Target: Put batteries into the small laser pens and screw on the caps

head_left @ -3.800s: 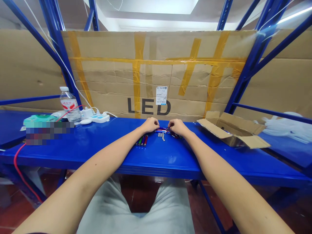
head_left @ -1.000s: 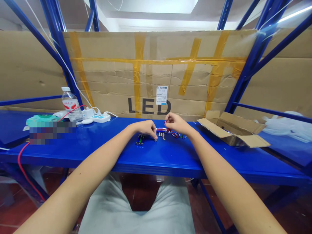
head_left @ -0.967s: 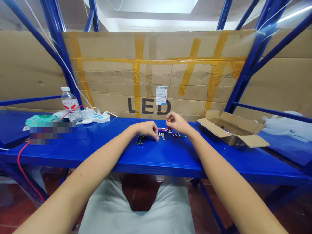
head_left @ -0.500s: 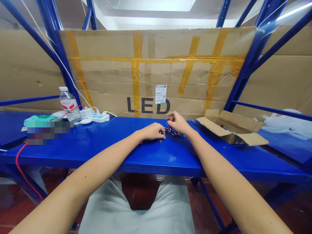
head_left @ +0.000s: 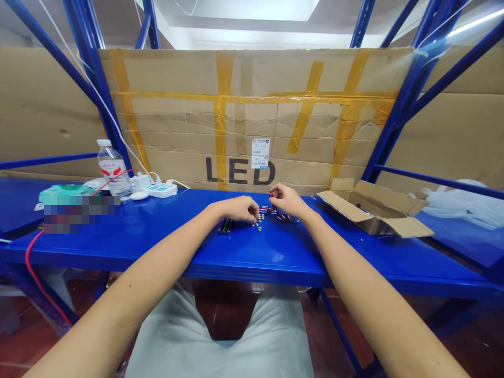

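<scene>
My left hand (head_left: 241, 208) is low over the blue table with its fingers curled together; what they pinch, if anything, is hidden. Just past its fingertips lie several small shiny metal pieces (head_left: 260, 228). Under its wrist side rest a few dark, slim rods with metal ends (head_left: 225, 227). To the right, my right hand (head_left: 289, 200) is raised slightly, with thumb and fingers closed on a small red piece (head_left: 271, 196); its exact kind is too small to tell. Beneath the right hand is a bundle of thin coloured wires (head_left: 284, 217).
An open cardboard box (head_left: 378, 207) sits on the right. At the left stand a water bottle (head_left: 112, 168), a white power strip (head_left: 161, 189) and a teal packet (head_left: 63, 193). A tall cardboard carton (head_left: 177, 126) marked LED closes off the back, between blue rack posts.
My left hand has shifted a little to the left, uncovering more metal pieces and the dark rods. My right hand stays nearly in place with the red piece.
</scene>
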{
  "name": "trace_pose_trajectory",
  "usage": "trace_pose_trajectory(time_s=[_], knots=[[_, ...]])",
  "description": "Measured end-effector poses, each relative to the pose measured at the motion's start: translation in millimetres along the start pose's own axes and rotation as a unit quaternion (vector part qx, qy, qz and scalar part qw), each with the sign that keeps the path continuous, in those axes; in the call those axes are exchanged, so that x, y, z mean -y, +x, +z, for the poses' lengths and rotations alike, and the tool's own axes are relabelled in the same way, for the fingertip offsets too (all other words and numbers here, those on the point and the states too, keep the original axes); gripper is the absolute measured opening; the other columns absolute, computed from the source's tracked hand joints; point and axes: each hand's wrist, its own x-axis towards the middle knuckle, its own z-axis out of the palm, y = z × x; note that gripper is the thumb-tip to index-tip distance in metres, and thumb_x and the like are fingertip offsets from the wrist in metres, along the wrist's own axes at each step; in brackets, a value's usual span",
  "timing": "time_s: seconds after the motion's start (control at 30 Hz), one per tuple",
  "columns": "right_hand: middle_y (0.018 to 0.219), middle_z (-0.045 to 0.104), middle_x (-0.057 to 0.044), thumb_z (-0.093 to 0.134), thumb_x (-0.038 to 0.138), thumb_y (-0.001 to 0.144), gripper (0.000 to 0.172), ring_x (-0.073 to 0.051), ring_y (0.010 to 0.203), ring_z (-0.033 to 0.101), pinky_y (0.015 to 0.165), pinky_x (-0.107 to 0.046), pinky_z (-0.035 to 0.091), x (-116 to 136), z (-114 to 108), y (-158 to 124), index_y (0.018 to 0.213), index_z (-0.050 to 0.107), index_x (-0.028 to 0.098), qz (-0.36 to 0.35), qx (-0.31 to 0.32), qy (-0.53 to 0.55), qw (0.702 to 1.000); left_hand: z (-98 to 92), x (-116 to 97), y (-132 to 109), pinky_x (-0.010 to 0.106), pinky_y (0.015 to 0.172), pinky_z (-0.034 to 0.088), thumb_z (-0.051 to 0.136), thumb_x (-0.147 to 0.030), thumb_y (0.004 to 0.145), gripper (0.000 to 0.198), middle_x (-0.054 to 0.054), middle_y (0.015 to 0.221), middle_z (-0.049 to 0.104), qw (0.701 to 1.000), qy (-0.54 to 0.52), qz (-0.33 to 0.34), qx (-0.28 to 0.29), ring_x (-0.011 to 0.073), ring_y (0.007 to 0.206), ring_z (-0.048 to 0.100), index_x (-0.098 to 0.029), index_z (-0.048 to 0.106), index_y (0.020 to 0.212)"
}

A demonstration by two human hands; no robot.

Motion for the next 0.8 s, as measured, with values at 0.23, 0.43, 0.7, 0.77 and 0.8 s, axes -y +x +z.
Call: trace_pose_trajectory(time_s=[0.23, 0.43, 0.7, 0.77, 0.8], knots=[[0.074, 0.065, -0.001, 0.059, 0.021, 0.073, 0.017, -0.015, 0.068, 0.058, 0.064, -0.026, 0.044, -0.1, -0.5, 1.2, 0.089, 0.061, 0.017, 0.005, 0.013, -0.004, 1.0, 4.8, -5.0, 1.3, 0.022, 0.071, 0.043, 0.065, -0.024, 0.076, 0.027, 0.002, 0.09, 0.074, 0.998, 0.062, 0.025, -0.019, 0.0152, 0.081, 0.064, -0.021, 0.075, 0.1], [0.074, 0.065, -0.001, 0.06, 0.022, 0.073, 0.017, -0.015, 0.068, 0.058, 0.064, -0.026, 0.045, 0.7, -1.2, 1.0, 0.089, 0.062, 0.017, 0.005, 0.015, -0.006, 1.0, 3.1, -5.4, -0.4, 0.021, 0.075, 0.044, 0.063, -0.018, 0.076, 0.023, 0.001, 0.092, 0.075, 0.999, 0.021, 0.035, -0.004, 0.0145, 0.083, 0.064, -0.02, 0.076, 0.095], [0.068, 0.06, 0.001, 0.067, 0.024, 0.069, 0.018, -0.013, 0.061, 0.057, 0.059, -0.026, 0.045, 7.8, -1.6, -1.4, 0.08, 0.054, 0.017, 0.005, 0.055, 0.085, 0.995, 2.0, -3.8, -1.0, 0.022, 0.063, 0.04, 0.071, -0.032, 0.071, 0.024, 0.002, 0.083, 0.071, 0.998, 0.059, -0.007, 0.025, 0.0139, 0.072, 0.06, -0.019, 0.073, 0.091], [0.063, 0.058, 0.003, 0.069, 0.027, 0.068, 0.021, -0.012, 0.056, 0.054, 0.054, -0.024, 0.043, 11.3, -3.0, -2.6, 0.077, 0.052, 0.018, 0.008, 0.087, 0.111, 0.99, 1.7, -4.4, -1.2, 0.023, 0.062, 0.039, 0.07, -0.03, 0.072, 0.019, 0.002, 0.08, 0.071, 0.997, 0.068, -0.015, 0.027, 0.0142, 0.071, 0.059, -0.018, 0.072, 0.086], [0.061, 0.057, 0.004, 0.07, 0.029, 0.068, 0.022, -0.011, 0.053, 0.053, 0.051, -0.024, 0.042, 12.9, -4.1, -3.3, 0.077, 0.051, 0.019, 0.011, 0.108, 0.12, 0.987, 1.1, -5.1, -1.5, 0.023, 0.062, 0.039, 0.07, -0.03, 0.072, 0.017, 0.002, 0.08, 0.071, 0.997, 0.073, -0.02, 0.028, 0.0143, 0.07, 0.059, -0.018, 0.072, 0.085]])
